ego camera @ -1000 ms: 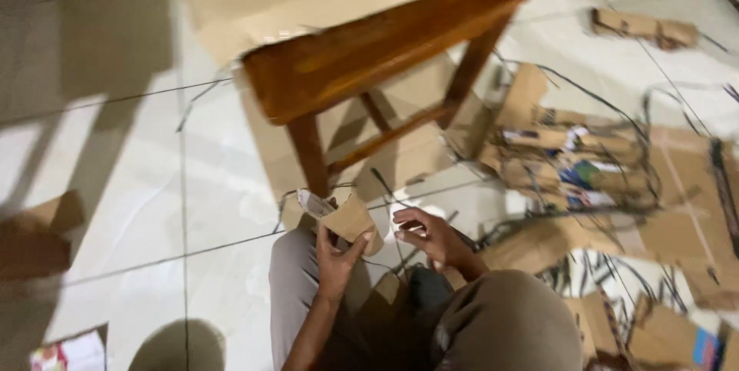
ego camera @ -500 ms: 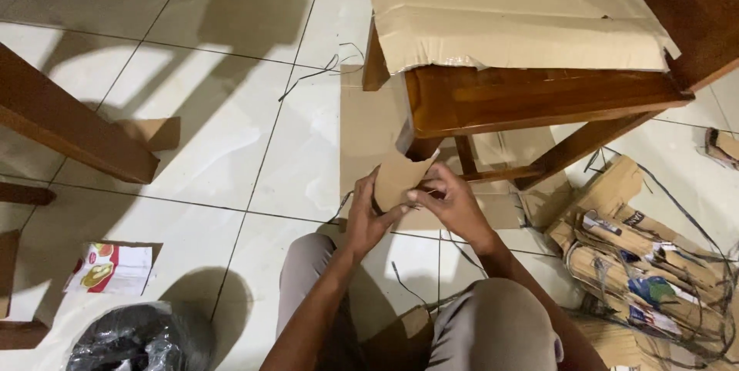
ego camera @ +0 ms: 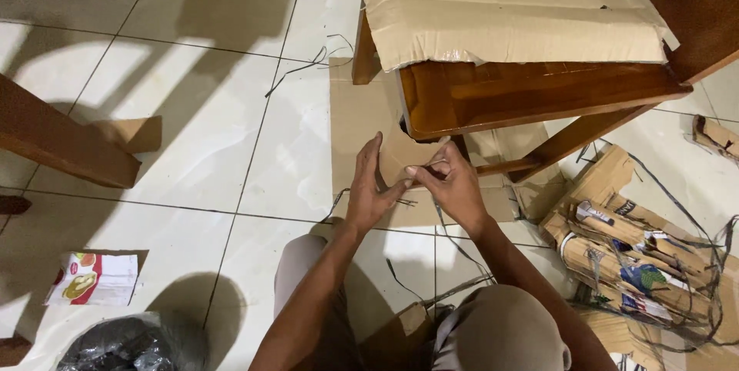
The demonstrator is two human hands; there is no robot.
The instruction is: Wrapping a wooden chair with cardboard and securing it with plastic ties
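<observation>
Left hand [ego camera: 371,195]: fingers nearly straight, thumb set apart, pressed against left edge of small cardboard piece [ego camera: 402,158]. Right hand [ego camera: 456,186]: fingers curled together, tips pinched on lower right edge of same piece, where thin dark strap [ego camera: 443,226] trails down to floor. Cardboard piece: held upright between both hands, above flat cardboard sheet [ego camera: 356,125] on tiled floor [ego camera: 192,132], just before corner of wooden table [ego camera: 531,94]. Folded carton [ego camera: 508,9] lying atop table. Bundle of cardboard scraps and straps [ego camera: 631,255] to the right, well apart.
</observation>
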